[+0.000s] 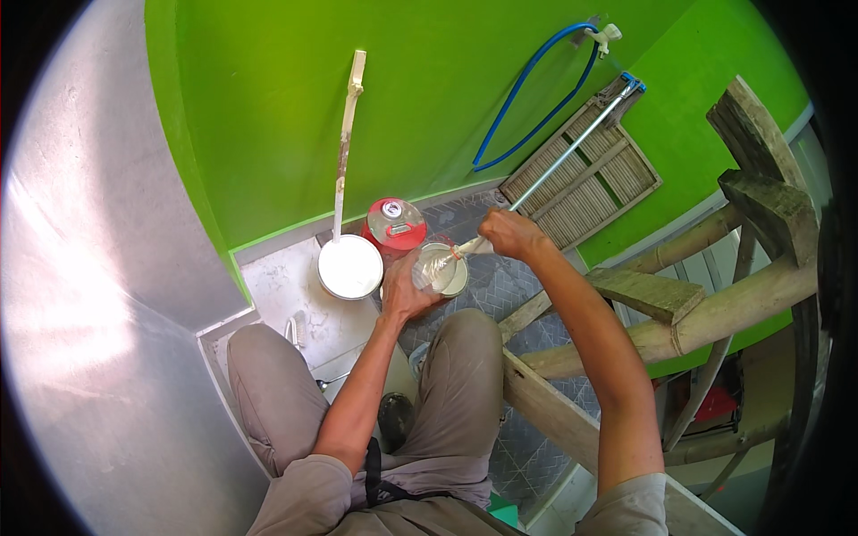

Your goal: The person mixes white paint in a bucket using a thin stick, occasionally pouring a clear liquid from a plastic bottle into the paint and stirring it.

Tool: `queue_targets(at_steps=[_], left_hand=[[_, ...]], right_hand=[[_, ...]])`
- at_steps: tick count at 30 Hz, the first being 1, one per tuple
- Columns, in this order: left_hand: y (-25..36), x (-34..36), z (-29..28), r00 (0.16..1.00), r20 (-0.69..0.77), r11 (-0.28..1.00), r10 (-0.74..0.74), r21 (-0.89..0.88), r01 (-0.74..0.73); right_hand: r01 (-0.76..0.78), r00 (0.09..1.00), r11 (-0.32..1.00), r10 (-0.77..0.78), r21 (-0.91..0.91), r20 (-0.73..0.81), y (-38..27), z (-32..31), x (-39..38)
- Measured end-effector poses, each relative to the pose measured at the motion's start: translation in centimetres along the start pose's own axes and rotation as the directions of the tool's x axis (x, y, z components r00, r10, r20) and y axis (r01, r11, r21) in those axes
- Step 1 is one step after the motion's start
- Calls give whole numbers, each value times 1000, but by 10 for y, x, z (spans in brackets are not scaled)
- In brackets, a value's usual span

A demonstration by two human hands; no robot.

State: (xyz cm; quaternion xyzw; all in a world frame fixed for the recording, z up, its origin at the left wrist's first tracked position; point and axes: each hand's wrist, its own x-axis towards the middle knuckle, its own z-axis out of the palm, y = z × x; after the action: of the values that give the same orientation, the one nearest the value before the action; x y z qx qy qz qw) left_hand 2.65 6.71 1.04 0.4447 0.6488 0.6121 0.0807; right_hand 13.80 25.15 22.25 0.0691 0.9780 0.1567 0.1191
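Note:
My left hand (407, 288) is closed around a clear ridged plastic bottle (435, 267), tilted over a round can (461, 284) with pale contents. The fingers on its far side are partly hidden. My right hand (511, 234) is closed on a pale stick (474, 246), whose end meets the bottle's narrow neck. A silver pole (572, 150) with a blue tip runs up and right from behind this hand; I cannot tell whether the hand holds it too. Beside the can stand a red metal can (394, 225) with a capped top and a round container of white paint (350, 266).
A paint-marked wooden stick (343, 170) rises from the white container against the green wall (295, 107). A blue hose (527, 80) hangs from a tap. A slatted wooden panel (594, 170) leans right; a bamboo frame (697, 317) crowds my right arm. A brush (297, 330) lies near my left knee.

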Motion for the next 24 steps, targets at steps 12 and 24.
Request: queue_targets(at_steps=[12, 24], left_hand=[[5, 1, -2, 995, 60, 997, -76, -9, 77], [10, 2, -6, 995, 72, 997, -71, 21, 70]], right_hand=[[54, 998, 994, -53, -96, 21, -11, -6, 1], [85, 996, 986, -80, -140, 43, -15, -5, 4]])
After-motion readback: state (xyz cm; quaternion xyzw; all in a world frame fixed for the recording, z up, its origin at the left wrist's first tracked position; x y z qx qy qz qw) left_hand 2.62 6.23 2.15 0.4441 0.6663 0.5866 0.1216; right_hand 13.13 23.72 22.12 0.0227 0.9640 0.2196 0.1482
